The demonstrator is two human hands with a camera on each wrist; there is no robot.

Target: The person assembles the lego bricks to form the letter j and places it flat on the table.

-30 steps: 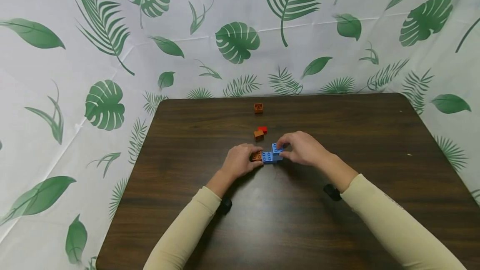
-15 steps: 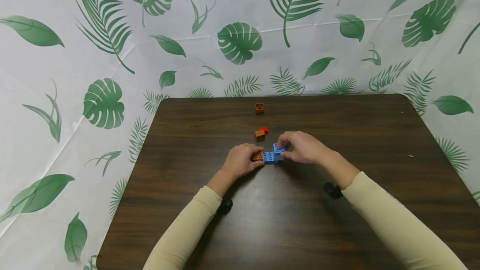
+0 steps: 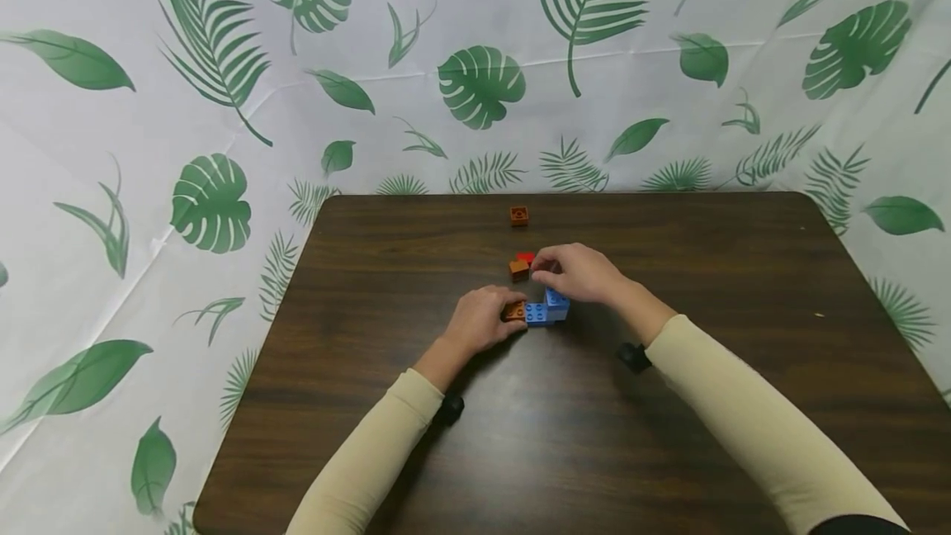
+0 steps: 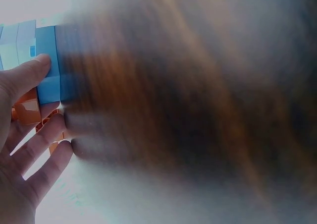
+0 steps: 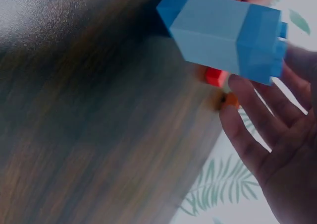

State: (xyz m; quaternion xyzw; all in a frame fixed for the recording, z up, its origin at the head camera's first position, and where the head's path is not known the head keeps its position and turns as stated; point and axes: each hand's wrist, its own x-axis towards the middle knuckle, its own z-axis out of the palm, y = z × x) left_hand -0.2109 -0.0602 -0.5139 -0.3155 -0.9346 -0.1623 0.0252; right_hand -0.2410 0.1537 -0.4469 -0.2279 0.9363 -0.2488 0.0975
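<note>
My left hand (image 3: 479,319) pinches the left end of a row of joined toy building bricks, with finger and thumb at an orange brick (image 3: 518,310). To its right is a low blue brick (image 3: 535,314) with studs up. A taller blue stack (image 3: 557,305) rises at the row's right end. In the left wrist view the thumb lies against the blue side (image 4: 48,87). My right hand (image 3: 583,271) hovers just behind the stack with loosely bent fingers, no brick showing in its grasp. The right wrist view has the blue stack (image 5: 213,28) beside those fingers.
Behind the row lie a loose orange brick (image 3: 518,271) and a red brick (image 3: 526,258), close to my right fingertips. Another orange brick (image 3: 518,216) sits near the back edge of the dark wooden table (image 3: 386,254). A leaf-patterned cloth (image 3: 416,97) hangs behind.
My right hand has let go of the top blue brick, which now sits square on the stack, and has moved back and slightly left toward the red brick. The left hand keeps its grip.
</note>
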